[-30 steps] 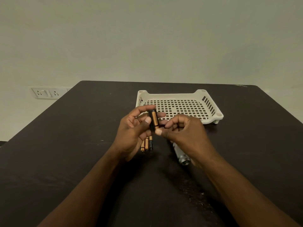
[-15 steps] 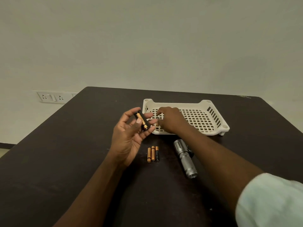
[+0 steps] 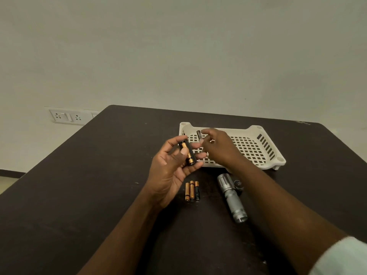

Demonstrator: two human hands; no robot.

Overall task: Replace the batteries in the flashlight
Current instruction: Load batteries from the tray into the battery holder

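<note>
My left hand [image 3: 170, 169] holds a black battery holder [image 3: 188, 152] with a copper-and-black battery in it, tilted upright in front of the tray. Over the tray's left part, my right hand [image 3: 218, 147] pinches a dark battery [image 3: 199, 134] between thumb and fingertips. Three small batteries [image 3: 191, 190] lie side by side on the table below my left hand. To their right lies the silver flashlight [image 3: 231, 197], its open end toward me. Its black end cap [image 3: 238, 184] sits beside its head.
A white perforated plastic tray [image 3: 264, 144] stands at the back of the dark table [image 3: 79, 195]. Wall sockets [image 3: 65, 116] are on the wall to the far left. The table's left edge runs diagonally.
The hands were together over the batteries. My right hand pulled a battery out of the holder and carried it over the tray's left part; my left hand kept the holder.
</note>
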